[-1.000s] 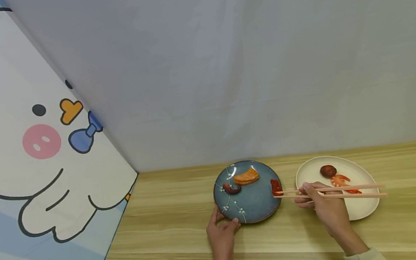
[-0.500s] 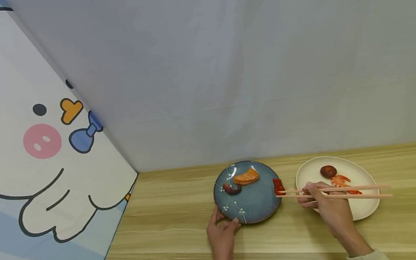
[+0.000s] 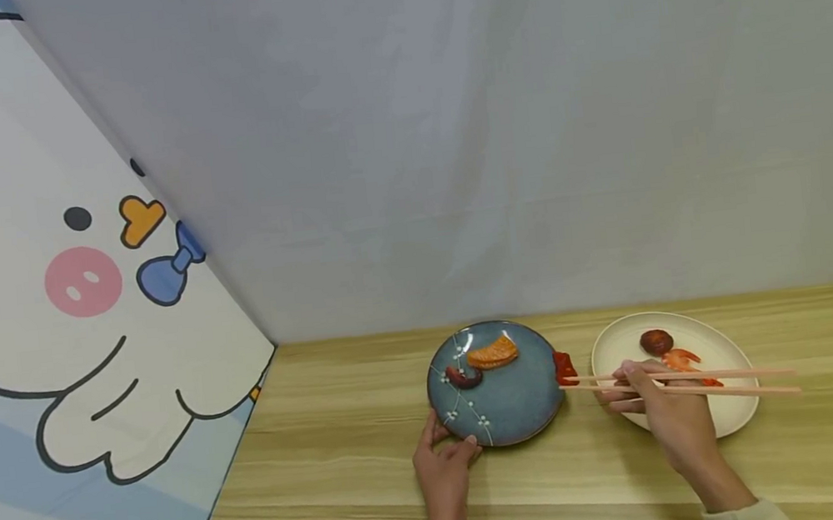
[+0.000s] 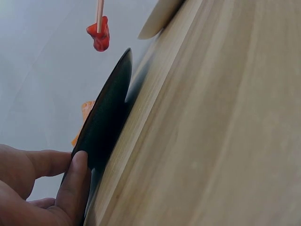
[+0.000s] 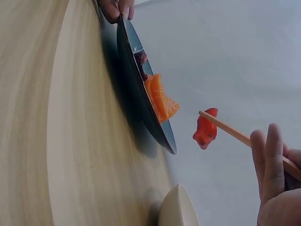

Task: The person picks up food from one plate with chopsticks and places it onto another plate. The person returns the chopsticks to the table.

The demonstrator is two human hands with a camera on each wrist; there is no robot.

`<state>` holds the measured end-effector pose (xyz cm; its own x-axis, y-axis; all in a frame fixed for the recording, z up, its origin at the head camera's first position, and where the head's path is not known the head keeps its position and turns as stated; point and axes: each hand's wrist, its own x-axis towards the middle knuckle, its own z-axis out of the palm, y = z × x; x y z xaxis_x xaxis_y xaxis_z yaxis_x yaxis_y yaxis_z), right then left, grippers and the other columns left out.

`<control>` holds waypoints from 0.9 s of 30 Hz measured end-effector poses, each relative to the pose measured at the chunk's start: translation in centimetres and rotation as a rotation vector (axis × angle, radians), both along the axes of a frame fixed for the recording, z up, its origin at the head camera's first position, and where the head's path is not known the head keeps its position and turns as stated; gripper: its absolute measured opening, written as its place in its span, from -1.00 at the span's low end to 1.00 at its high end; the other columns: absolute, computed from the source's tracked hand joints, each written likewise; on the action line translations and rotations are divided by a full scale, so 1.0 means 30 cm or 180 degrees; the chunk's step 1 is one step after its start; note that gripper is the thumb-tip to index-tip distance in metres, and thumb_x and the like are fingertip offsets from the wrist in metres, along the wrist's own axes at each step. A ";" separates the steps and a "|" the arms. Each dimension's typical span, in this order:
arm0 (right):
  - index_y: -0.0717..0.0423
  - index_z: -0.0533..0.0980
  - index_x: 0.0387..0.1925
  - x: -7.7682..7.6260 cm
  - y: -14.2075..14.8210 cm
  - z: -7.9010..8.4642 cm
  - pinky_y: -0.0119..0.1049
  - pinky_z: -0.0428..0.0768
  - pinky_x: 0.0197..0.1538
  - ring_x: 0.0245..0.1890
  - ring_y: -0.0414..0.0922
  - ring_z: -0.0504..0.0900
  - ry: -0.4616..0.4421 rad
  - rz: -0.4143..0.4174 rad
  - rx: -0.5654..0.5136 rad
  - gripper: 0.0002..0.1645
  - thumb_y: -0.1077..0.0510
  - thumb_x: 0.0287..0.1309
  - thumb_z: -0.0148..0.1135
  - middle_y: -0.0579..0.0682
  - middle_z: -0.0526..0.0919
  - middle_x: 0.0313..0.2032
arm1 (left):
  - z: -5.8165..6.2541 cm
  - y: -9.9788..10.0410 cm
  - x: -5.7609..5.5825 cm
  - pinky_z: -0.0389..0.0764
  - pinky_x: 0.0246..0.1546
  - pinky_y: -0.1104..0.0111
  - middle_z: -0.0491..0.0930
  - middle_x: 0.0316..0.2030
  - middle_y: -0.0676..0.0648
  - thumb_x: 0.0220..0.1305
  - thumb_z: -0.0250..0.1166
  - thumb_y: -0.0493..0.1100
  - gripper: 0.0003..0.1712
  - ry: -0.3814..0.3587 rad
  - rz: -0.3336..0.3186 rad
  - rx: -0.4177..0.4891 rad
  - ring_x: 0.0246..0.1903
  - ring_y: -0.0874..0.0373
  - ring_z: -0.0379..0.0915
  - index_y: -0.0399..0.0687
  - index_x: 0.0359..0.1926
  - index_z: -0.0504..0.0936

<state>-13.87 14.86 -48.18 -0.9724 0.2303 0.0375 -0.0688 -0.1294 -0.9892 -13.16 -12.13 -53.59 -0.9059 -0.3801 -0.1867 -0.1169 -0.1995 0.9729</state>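
Note:
My left hand (image 3: 444,468) pinches the near left rim of a blue plate (image 3: 517,405) with white blossom sprigs. An orange salmon slice (image 3: 493,354) and a dark red curled piece (image 3: 464,378), like a tentacle, lie on it. With my right hand (image 3: 677,427) I hold a pair of pale wooden chopsticks (image 3: 762,372), their tips toward the left. A glossy red food piece (image 5: 206,129) is gripped at those tips. It hangs in the air off the blue plate's right rim, as both wrist views show.
Right of the blue plate stands a cream plate (image 3: 725,416), partly under my right hand. It bears a round brown piece (image 3: 656,342) and an orange-red piece with legs (image 3: 678,361). A grey cloth (image 3: 495,135) rises behind the wooden table (image 3: 328,436); a cartoon-printed panel (image 3: 17,332) slants at left.
My right hand, the chopsticks and the red piece have shifted to the right, from over the blue plate to its rim. My left hand and both plates look unmoved.

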 end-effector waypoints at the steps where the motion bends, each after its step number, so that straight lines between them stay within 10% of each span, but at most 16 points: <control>1: 0.07 0.71 -0.23 0.000 0.003 0.001 -0.34 0.85 -0.28 -0.42 -0.21 0.83 0.0009 -0.0012 0.0008 -0.78 0.20 0.55 0.18 -0.09 0.81 -0.40 | -0.001 0.000 0.000 0.85 -0.31 0.40 0.33 0.05 -0.35 0.04 0.34 -0.71 -0.01 0.0003 0.0002 0.0003 -0.44 0.23 0.52 -0.54 0.53 0.20; 27: -0.04 0.74 -0.30 0.020 0.070 0.030 -0.34 0.84 -0.31 -0.44 -0.22 0.82 0.0089 -0.0117 -0.0289 -0.70 0.25 0.54 0.18 -0.10 0.78 -0.38 | 0.017 -0.002 0.013 0.82 -0.33 0.45 0.38 0.04 -0.34 0.05 0.35 -0.70 -0.01 0.0030 -0.0040 -0.0051 -0.45 0.24 0.56 -0.55 0.53 0.20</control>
